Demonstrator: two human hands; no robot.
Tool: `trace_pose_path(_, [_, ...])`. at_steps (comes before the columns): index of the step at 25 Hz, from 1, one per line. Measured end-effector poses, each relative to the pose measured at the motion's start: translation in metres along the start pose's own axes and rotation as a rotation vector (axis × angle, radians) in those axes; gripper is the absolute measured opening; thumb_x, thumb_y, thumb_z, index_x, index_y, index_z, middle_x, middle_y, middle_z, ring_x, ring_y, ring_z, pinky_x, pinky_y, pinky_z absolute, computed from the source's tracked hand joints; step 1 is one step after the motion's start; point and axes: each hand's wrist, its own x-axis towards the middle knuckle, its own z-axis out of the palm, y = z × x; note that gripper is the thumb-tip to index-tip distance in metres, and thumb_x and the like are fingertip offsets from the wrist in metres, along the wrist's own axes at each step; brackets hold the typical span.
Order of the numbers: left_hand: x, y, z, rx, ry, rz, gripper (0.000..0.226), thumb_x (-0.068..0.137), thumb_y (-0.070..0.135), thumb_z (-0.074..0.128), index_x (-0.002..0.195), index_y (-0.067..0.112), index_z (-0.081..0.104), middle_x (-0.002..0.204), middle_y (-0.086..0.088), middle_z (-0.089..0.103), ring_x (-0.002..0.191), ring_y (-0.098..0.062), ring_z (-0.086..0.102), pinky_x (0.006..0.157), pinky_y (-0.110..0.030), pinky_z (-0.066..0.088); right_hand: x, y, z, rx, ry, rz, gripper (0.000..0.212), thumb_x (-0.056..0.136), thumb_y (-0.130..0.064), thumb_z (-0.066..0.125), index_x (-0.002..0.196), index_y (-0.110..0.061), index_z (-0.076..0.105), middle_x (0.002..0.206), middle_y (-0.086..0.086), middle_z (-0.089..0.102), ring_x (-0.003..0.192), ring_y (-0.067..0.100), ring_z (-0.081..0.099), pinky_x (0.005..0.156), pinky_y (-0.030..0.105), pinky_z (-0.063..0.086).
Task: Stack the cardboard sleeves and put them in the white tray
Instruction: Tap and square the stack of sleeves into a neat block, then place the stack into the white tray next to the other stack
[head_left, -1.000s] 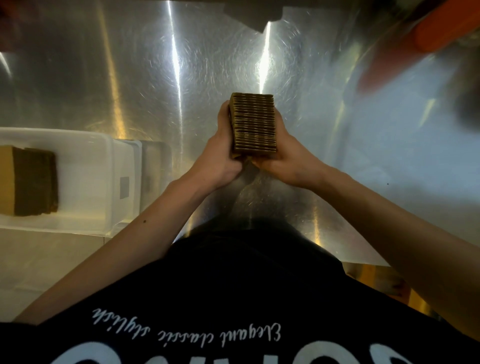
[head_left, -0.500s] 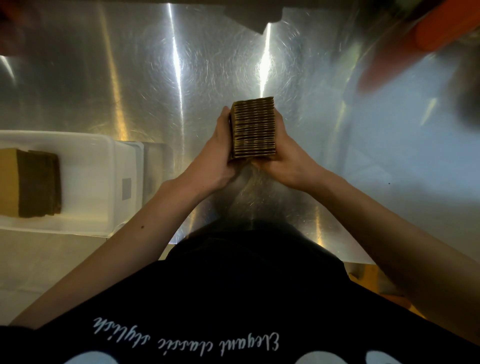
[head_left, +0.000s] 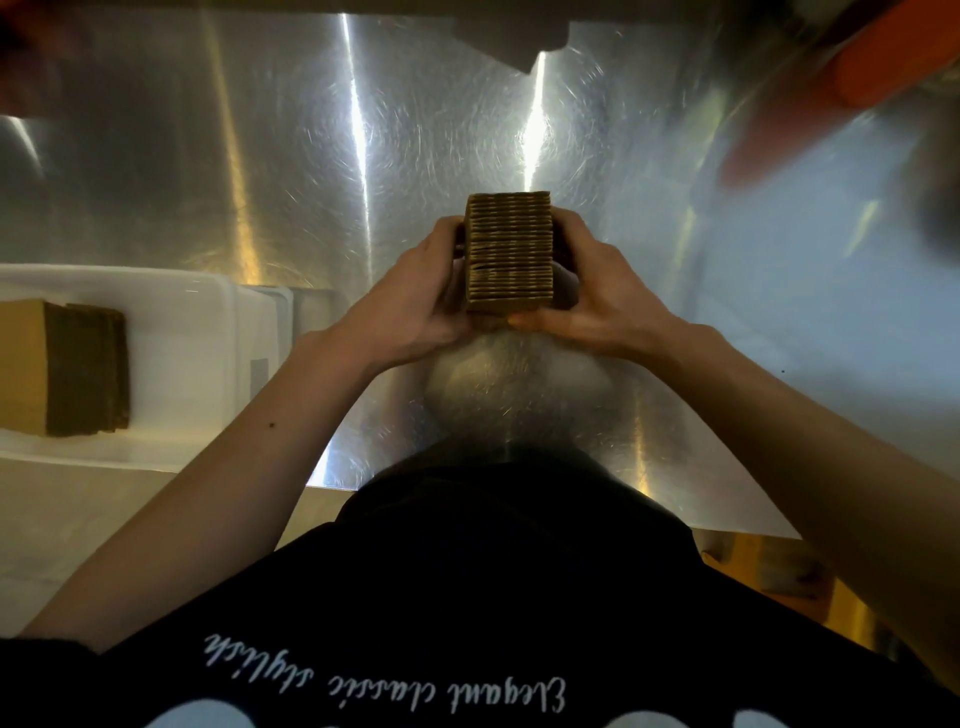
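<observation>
A thick stack of brown cardboard sleeves (head_left: 509, 252) stands on edge above the steel table, its layered edges facing me. My left hand (head_left: 415, 306) presses its left side and my right hand (head_left: 602, 306) presses its right side, thumbs meeting under the near end. The white tray (head_left: 171, 322) sits at the left, about an arm's length from the stack. Inside it lies another stack of cardboard sleeves (head_left: 67, 369), partly cut off by the frame's left edge.
The shiny steel table (head_left: 291, 171) spreads all around the hands. A blurred orange object (head_left: 893, 62) sits at the far right corner. The table's near edge runs just in front of my black shirt (head_left: 493, 571).
The stack has shifted slightly nearer to me and squared up between both hands. The tray and its contents have not moved.
</observation>
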Motion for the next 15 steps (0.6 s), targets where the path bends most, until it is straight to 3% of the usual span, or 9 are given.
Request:
trace_pose_path(5, [-0.004, 0.001, -0.016, -0.001, -0.102, -0.019, 0.094, 0.070, 0.051, 0.077, 0.144, 0.009, 0.038, 0.140, -0.009, 0.058, 0.127, -0.020, 0.057, 0.108, -0.040, 0.047, -0.007, -0.006, -0.008, 0.086, -0.009, 0.053, 0.078, 0.074, -0.048, 0.079, 0.139, -0.026, 0.039, 0.127, -0.027, 0.055, 0.123, 0.001, 0.053, 0.101, 0.016, 0.043])
trace_pose_path(11, [-0.026, 0.013, -0.018, -0.245, -0.117, -0.126, 0.096, 0.062, 0.061, 0.076, 0.142, 0.018, 0.044, 0.138, 0.000, 0.059, 0.121, -0.015, 0.061, 0.105, -0.042, 0.051, -0.024, -0.031, -0.005, 0.233, 0.011, 0.158, 0.070, 0.070, -0.052, 0.078, 0.128, -0.027, 0.047, 0.121, -0.012, 0.061, 0.110, 0.007, 0.062, 0.089, 0.023, 0.054])
trace_pose_path(15, [-0.045, 0.018, -0.017, -0.319, -0.104, -0.184, 0.098, 0.059, 0.067, 0.070, 0.141, 0.019, 0.048, 0.134, 0.001, 0.061, 0.117, -0.016, 0.063, 0.104, -0.045, 0.051, -0.035, -0.049, 0.007, 0.297, 0.032, 0.243, 0.067, 0.065, -0.062, 0.071, 0.120, -0.033, 0.047, 0.115, -0.015, 0.060, 0.101, 0.008, 0.065, 0.076, 0.021, 0.056])
